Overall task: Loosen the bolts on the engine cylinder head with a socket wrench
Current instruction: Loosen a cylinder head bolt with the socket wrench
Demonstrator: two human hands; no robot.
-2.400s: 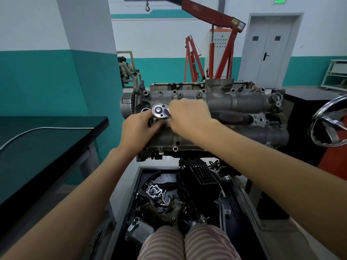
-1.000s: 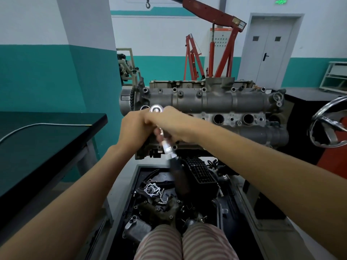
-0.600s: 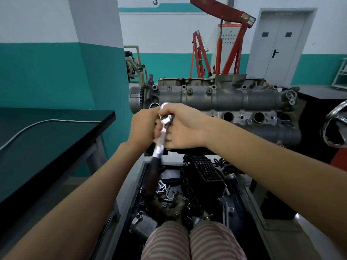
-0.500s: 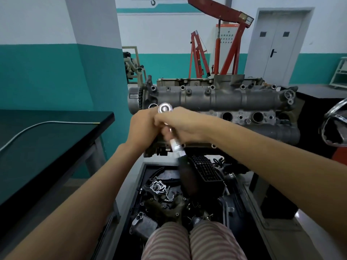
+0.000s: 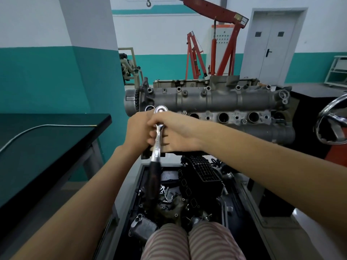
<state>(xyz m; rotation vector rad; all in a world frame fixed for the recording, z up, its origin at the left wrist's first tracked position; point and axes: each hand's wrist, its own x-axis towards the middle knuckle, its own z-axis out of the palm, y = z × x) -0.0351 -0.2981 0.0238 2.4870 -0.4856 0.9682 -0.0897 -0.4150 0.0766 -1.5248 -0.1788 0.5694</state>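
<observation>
Both hands' grip point(image 5: 150, 132) around socket wrench point(image 5: 157, 145); below, tray point(image 5: 138, 184) of engine parts point(image 5: 199, 175).

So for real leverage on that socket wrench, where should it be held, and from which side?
By judgement, the dark handle end, taken from the near side. The socket wrench hangs down toward the person from its head on the cylinder head, yet both the left hand and right hand crowd the head end.
</observation>
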